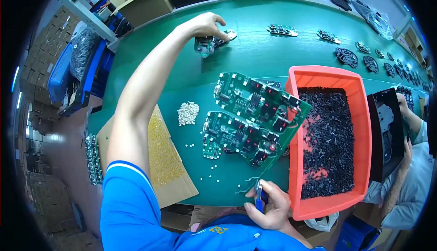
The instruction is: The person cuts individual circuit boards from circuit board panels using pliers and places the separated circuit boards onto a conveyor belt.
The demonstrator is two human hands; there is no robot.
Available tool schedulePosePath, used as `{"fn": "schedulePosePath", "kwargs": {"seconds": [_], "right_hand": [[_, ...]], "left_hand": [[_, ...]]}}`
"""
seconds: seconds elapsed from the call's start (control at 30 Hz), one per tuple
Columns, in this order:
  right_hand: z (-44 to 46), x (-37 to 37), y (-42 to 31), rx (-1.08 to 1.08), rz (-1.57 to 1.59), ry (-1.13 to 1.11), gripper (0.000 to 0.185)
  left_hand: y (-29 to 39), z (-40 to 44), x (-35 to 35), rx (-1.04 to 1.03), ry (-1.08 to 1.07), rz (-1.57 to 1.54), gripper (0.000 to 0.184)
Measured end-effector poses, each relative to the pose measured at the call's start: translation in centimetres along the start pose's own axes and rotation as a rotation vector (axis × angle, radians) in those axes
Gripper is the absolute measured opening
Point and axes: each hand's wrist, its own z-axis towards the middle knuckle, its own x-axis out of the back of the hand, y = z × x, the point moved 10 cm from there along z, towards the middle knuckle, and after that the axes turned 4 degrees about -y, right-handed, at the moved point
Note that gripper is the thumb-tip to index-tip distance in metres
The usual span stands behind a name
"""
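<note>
My left hand [216, 27] reaches out to the far side of the green table, its fingers around a small circuit board [205, 46]. Near the table's front edge, my right hand [271, 205] is closed on a blue-handled tool [259, 195], its tip pointing away from me. Green circuit boards with black parts and red spots, an upper one [255, 97] and a lower one [239, 135], lie in the middle of the table. Left of them is a pile of small white pieces [188, 113], with several loose ones scattered nearer to me.
An orange-red bin [294, 160] of small black parts stands on the right. Cardboard [180, 189] with yellow pieces lies at left. More boards [282, 30] line the far side. At far right, another person's hands hold a black box [386, 135].
</note>
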Motion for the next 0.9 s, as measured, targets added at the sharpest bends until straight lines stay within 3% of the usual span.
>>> {"fn": "schedulePosePath", "kwargs": {"seconds": [0.17,0.33,0.53,0.7,0.83,0.9], "right_hand": [[0.4,-0.1,-0.2,-0.009,0.029,-0.048,0.066],[0.4,0.0,-0.3,-0.003,0.053,-0.048,0.065],[0.4,0.0,-0.3,-0.002,0.055,-0.056,0.065],[0.3,-0.3,0.1,-0.018,0.078,-0.059,0.065],[0.2,0.1,0.0,0.021,0.089,-0.010,0.066],[0.4,0.0,0.0,0.021,0.086,-0.020,0.066]], "left_hand": [[0.3,-0.4,-1.2,-0.034,-0.071,0.083,0.062],[1.7,1.0,-1.6,-0.171,-0.092,0.118,0.060],[1.4,-0.5,-0.1,-0.187,0.003,0.159,0.055],[-6.4,-3.7,2.7,0.074,0.128,-0.056,0.058],[-8.8,-9.6,5.7,0.288,0.690,0.225,0.073],[-10.4,-10.4,3.1,0.490,0.422,0.111,0.088]]}}
